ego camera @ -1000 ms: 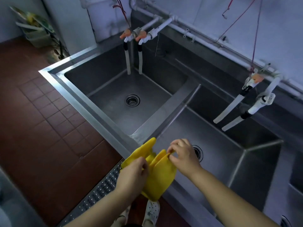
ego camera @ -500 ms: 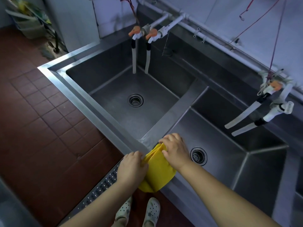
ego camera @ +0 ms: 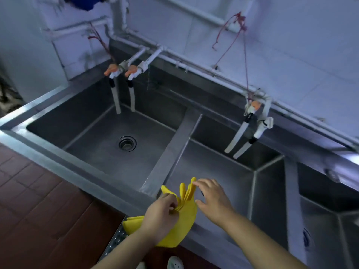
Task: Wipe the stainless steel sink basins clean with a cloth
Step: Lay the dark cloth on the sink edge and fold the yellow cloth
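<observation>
Head camera looks down at a yellow cloth [ego camera: 183,216] held over the front rim of the sink [ego camera: 108,188], near the divider between the left basin [ego camera: 101,150] and the middle basin [ego camera: 217,177]. The left hand [ego camera: 160,216] pinches the folded layers together at their middle. The right hand [ego camera: 212,200] is open beside it, and its fingertips [ego camera: 195,183] touch the top edge of the folds. The cloth looks light, thin and soft, so I think it will bend easily and is best taken by the stacked folds as a flat pad. The drain of the middle basin is hidden behind the hands. A third basin on the right is cut off by the frame, and the lower end of the cloth is behind the left wrist.
</observation>
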{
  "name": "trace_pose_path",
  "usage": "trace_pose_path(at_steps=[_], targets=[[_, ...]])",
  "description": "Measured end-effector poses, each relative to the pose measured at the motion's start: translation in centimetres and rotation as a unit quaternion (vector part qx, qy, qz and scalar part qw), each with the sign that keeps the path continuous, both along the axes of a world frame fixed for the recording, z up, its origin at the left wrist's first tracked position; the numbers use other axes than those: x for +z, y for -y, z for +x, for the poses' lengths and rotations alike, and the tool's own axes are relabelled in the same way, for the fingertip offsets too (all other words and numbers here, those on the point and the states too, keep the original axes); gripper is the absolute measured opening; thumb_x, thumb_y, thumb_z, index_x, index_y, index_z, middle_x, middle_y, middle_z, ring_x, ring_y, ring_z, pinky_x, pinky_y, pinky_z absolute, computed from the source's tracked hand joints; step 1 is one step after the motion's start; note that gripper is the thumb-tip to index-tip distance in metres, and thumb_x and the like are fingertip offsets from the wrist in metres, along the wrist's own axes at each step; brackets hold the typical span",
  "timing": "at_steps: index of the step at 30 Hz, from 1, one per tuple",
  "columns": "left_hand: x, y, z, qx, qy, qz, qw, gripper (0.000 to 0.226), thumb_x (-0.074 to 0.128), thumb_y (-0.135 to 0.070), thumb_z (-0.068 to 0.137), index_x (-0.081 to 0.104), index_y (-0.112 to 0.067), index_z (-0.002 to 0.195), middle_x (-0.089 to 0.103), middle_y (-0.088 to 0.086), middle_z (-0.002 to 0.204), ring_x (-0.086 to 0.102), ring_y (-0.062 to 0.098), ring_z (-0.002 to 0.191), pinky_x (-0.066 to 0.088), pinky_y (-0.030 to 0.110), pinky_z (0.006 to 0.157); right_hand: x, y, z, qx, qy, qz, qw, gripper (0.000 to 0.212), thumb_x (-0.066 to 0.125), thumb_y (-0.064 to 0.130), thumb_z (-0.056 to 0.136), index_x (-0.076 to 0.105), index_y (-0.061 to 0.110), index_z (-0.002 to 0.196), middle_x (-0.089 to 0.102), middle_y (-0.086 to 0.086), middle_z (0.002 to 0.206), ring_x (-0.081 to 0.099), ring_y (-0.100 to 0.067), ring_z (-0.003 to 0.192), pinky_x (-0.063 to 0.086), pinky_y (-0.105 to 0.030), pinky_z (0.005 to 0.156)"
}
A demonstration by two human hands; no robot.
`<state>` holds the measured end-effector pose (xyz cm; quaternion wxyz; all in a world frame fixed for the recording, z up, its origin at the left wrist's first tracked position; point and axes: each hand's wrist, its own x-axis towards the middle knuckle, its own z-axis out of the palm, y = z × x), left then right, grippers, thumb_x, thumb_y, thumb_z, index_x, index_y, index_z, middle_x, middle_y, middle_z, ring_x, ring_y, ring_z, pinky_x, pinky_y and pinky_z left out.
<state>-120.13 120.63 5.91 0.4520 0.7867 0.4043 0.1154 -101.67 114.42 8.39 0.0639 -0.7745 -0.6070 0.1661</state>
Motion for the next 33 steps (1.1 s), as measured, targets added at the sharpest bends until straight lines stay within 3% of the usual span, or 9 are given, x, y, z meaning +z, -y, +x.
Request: trace_pose_path(at_steps=[4, 8, 11, 13, 16, 18, 21, 24, 33], targets=[[2.8, 0.8, 2.3, -0.083, 0.05, 0.052, 0.994, 0.026, 0.056, -0.014, 0.066, 0.035, -0.029, 0.063, 0.056, -0.011, 0.081, 0.051, 0.01, 0.071, 0.043, 0.03, 0.061, 2.1, 3.2, 1.2, -0.032, 0.034, 0.009, 0.999, 0.076, 0.063, 0.04, 0.079, 0.023, 0.037, 0.144, 0.023, 0.012, 0.149, 0.02, -0.012, 0.136, 0.019, -0.028, 0.109], [4.8, 2.0, 5.2, -0.222, 0.084, 0.121, 0.964, 0.024, 0.059, -0.02, 0.065, 0.04, -0.031, 0.075, 0.064, -0.013, 0.11, 0.055, 0.009, 0.095, 0.042, 0.027, 0.06, 4.3, 7.1, 2.7, -0.06, 0.094, 0.019, 0.994, 0.087, 0.064, 0.046, 0.078, 0.011, 0.038, 0.147, 0.013, 0.01, 0.154, 0.016, -0.016, 0.137, 0.019, -0.038, 0.111], [5.9, 3.7, 7.5, -0.317, 0.107, 0.165, 0.928, 0.03, 0.062, -0.015, 0.069, 0.034, -0.027, 0.067, 0.064, -0.011, 0.101, 0.058, 0.01, 0.083, 0.034, 0.025, 0.053, 5.6, 11.0, 3.9, -0.068, 0.146, 0.019, 0.987, 0.091, 0.063, 0.053, 0.078, 0.003, 0.041, 0.146, -0.001, 0.007, 0.157, 0.004, -0.018, 0.141, 0.012, -0.045, 0.114], [6.8, 5.3, 9.2, -0.368, 0.114, 0.163, 0.908, 0.026, 0.062, -0.014, 0.074, 0.039, -0.021, 0.065, 0.064, -0.009, 0.094, 0.056, 0.005, 0.082, 0.038, 0.025, 0.057, 6.3, 13.9, 4.7, -0.086, 0.151, 0.017, 0.985, 0.084, 0.061, 0.055, 0.077, 0.012, 0.042, 0.144, -0.008, 0.008, 0.157, -0.005, -0.015, 0.141, 0.004, -0.044, 0.112], [7.9, 8.2, 11.7, -0.402, 0.085, 0.166, 0.897, 0.02, 0.058, -0.025, 0.077, 0.041, -0.023, 0.068, 0.065, -0.008, 0.096, 0.055, 0.005, 0.081, 0.039, 0.023, 0.061, 7.3, 18.9, 6.0, -0.14, 0.122, 0.024, 0.982, 0.06, 0.059, 0.058, 0.075, 0.046, 0.034, 0.13, 0.012, 0.008, 0.157, -0.001, -0.013, 0.143, 0.009, -0.041, 0.114], [8.4, 10.6, 13.4, -0.411, 0.058, 0.183, 0.891, 0.012, 0.051, -0.027, 0.074, 0.04, -0.027, 0.071, 0.065, -0.01, 0.097, 0.057, 0.009, 0.083, 0.039, 0.023, 0.064, 7.8, 22.6, 6.8, -0.188, 0.097, 0.022, 0.977, 0.05, 0.06, 0.056, 0.074, 0.057, 0.032, 0.118, 0.034, 0.009, 0.148, 0.015, -0.01, 0.141, 0.012, -0.032, 0.11], [9.1, 15.3, 15.9, -0.421, 0.034, 0.2, 0.884, 0.007, 0.048, -0.026, 0.074, 0.044, -0.028, 0.079, 0.066, -0.009, 0.09, 0.059, 0.011, 0.082, 0.041, 0.027, 0.065, 8.1, 28.8, 7.5, -0.283, 0.051, 0.031, 0.957, 0.032, 0.062, 0.051, 0.076, 0.057, 0.032, 0.101, 0.06, 0.01, 0.108, 0.049, -0.013, 0.11, 0.032, -0.022, 0.09], [9.6, 21.1, 18.5, -0.445, 0.011, 0.252, 0.859, 0.01, 0.047, -0.031, 0.082, 0.045, -0.03, 0.092, 0.064, -0.005, 0.085, 0.059, 0.015, 0.079, 0.035, 0.029, 0.059, 8.4, 35.7, 8.0, -0.338, 0.039, 0.05, 0.939, 0.02, 0.057, 0.047, 0.079, 0.053, 0.032, 0.093, 0.058, 0.011, 0.087, 0.049, -0.014, 0.085, 0.035, -0.024, 0.073], [8.9, 41.4, 26.8, -0.489, -0.005, 0.344, 0.802, 0.032, 0.037, -0.051, 0.095, 0.046, -0.023, 0.108, 0.063, -0.005, 0.101, 0.061, 0.016, 0.093, 0.043, 0.028, 0.072, 9.7, 57.4, 12.8, -0.382, 0.056, 0.063, 0.92, 0.016, 0.056, 0.04, 0.086, 0.057, 0.024, 0.088, 0.062, 0.004, 0.082, 0.055, -0.017, 0.078, 0.035, -0.026, 0.074]])
